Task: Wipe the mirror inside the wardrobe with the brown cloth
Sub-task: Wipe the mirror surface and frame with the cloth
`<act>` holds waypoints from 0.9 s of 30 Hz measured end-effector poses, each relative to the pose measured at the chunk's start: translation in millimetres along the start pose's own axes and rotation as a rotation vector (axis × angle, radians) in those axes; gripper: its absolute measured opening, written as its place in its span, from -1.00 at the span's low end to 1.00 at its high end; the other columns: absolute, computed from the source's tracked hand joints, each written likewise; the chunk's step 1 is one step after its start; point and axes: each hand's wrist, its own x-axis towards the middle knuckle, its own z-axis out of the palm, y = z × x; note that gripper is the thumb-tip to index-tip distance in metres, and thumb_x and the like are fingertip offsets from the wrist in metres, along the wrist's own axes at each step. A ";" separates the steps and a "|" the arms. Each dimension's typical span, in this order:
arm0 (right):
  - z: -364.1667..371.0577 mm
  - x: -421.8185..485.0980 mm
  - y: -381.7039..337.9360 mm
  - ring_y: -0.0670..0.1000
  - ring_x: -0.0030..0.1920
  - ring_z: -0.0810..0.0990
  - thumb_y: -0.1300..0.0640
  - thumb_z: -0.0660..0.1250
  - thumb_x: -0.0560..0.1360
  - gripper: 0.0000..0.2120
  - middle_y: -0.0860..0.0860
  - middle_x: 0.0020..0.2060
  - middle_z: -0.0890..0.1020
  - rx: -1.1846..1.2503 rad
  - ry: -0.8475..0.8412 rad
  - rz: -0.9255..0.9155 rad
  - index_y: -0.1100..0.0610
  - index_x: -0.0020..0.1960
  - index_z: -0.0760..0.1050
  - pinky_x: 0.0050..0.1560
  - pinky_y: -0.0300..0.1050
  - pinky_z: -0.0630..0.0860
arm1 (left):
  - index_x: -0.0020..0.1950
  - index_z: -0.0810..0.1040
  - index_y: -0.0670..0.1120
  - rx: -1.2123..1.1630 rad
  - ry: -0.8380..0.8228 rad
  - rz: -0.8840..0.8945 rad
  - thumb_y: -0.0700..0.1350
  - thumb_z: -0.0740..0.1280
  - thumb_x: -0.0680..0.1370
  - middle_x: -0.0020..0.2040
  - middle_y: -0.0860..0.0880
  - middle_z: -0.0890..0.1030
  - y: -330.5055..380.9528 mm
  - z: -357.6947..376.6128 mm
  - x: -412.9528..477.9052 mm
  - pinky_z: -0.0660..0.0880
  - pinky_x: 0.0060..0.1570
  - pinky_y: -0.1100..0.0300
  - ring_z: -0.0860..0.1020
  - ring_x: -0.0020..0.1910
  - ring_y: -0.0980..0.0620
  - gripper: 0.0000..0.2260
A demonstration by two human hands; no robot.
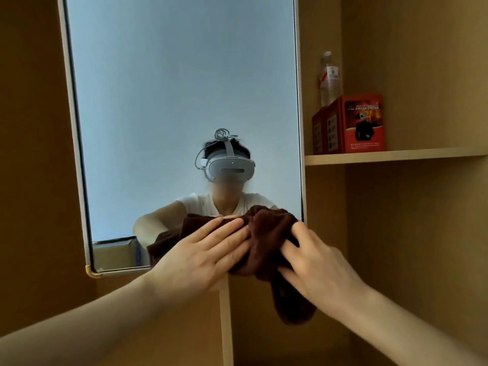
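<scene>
Head view: right hand point(314, 262), fingers curled, clutching a bunch of the brown cloth point(266, 233). Left hand point(208, 249), fingers straight and together, laid flat on the cloth's left part. Both forearms extended forward. Cloth lies against the lower right corner of the mirror point(179, 88), one end hanging below. Right: shelf point(383, 155) with red boxes point(353, 125) and a bottle point(329, 77).

A wooden shelf point(396, 155) runs along the right side. At its left end stands a red box point(363, 125) whose front shows a printed figure in dark clothes. A second red box point(320, 134) touches the first on the left. Behind both, on the same shelf, a clear plastic bottle point(330, 77) stands upright, with a pale cap and a red-and-white label. Below the shelf rises a pale upright panel point(226, 320).
</scene>
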 end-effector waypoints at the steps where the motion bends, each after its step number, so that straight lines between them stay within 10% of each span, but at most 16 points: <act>1: -5.1 4.2 3.6 0.09 -0.12 0.56 -0.01 0.20 0.49 -0.67 0.07 0.02 0.42 -0.013 0.001 -0.017 0.14 0.16 0.48 -0.38 -0.11 0.60 | 0.48 0.20 -0.17 -0.006 -0.001 0.012 -0.15 0.08 0.57 0.47 -0.17 0.31 -6.7 -0.9 1.0 0.14 0.41 -0.11 0.20 0.48 -0.16 -0.53; 6: -61.0 72.6 19.1 0.21 0.05 0.50 0.06 0.29 0.52 -0.74 0.12 0.16 0.39 -0.119 0.272 0.053 0.16 0.15 0.46 -0.13 0.05 0.48 | 0.36 0.45 -0.20 -0.002 0.204 -0.201 -0.22 0.14 0.60 0.40 -0.19 0.43 -73.7 -27.2 45.5 0.26 0.36 -0.11 0.39 0.38 -0.20 -0.66; 12: -112.2 149.3 28.3 0.21 0.12 0.45 0.02 0.25 0.55 -0.72 0.13 0.19 0.36 -0.102 0.403 0.192 0.13 0.19 0.43 -0.13 -0.01 0.34 | 0.43 0.36 -0.15 0.036 0.184 -0.506 -0.28 0.42 0.34 0.44 -0.14 0.37 -129.3 -66.0 91.8 0.18 0.39 -0.15 0.29 0.44 -0.18 -0.35; 20: -17.4 37.6 5.0 0.18 -0.03 0.57 0.00 0.29 0.41 -0.69 0.15 0.04 0.51 -0.109 0.197 -0.051 0.11 0.09 0.52 -0.54 -0.10 0.50 | 0.38 0.45 -0.15 -0.065 0.165 -0.122 -0.21 0.19 0.53 0.42 -0.15 0.40 -39.3 -11.4 5.2 0.25 0.36 -0.15 0.34 0.42 -0.19 -0.60; 27: -31.8 51.9 22.7 0.13 -0.02 0.57 -0.09 0.10 0.46 -0.64 0.11 0.03 0.51 -0.194 0.151 -0.193 0.08 0.06 0.52 -0.51 -0.08 0.54 | 0.36 0.48 -0.16 -0.020 0.112 -0.016 -0.19 0.21 0.56 0.42 -0.14 0.41 -57.1 -15.7 3.5 0.29 0.33 -0.19 0.33 0.43 -0.17 -0.64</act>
